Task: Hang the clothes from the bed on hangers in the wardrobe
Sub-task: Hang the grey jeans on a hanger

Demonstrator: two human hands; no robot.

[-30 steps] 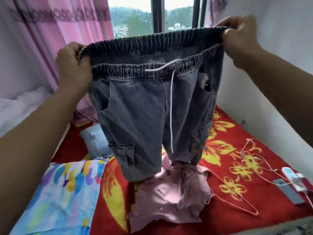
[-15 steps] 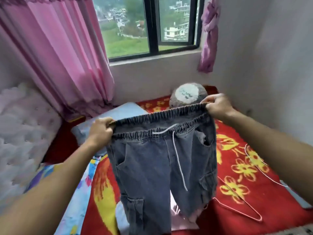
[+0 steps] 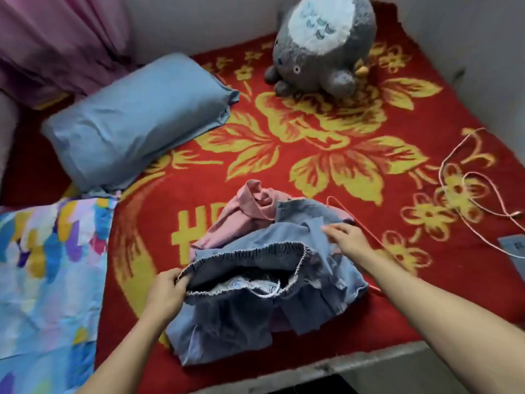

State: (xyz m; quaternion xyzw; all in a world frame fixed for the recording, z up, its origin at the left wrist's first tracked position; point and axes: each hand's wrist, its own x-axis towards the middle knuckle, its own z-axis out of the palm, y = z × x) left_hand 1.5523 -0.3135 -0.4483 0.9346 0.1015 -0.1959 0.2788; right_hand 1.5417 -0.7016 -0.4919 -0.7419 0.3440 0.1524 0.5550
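Lying crumpled now on the near part of the bed (image 3: 312,166), the jeans (image 3: 241,317) no longer hang stretched in the air between both hands, as they did a moment ago. The left grip (image 3: 167,291) pinches the left end of the waistband, thumb over the elastic. The right grip (image 3: 346,240) has let go of the other end; its fingers lie loosely straight on a denim fold, pinching nothing that I can make out. That likely frees it for the hanger (image 3: 341,206), whose thin wire runs just beside those fingers and partly under the denim; so the hanging step looks about to start, not done. A pink top (image 3: 241,214) sits bunched against the far side of the jeans, waiting its turn. Farther off lie a pillow (image 3: 136,120) and a plush toy (image 3: 321,46). No wardrobe is in view.
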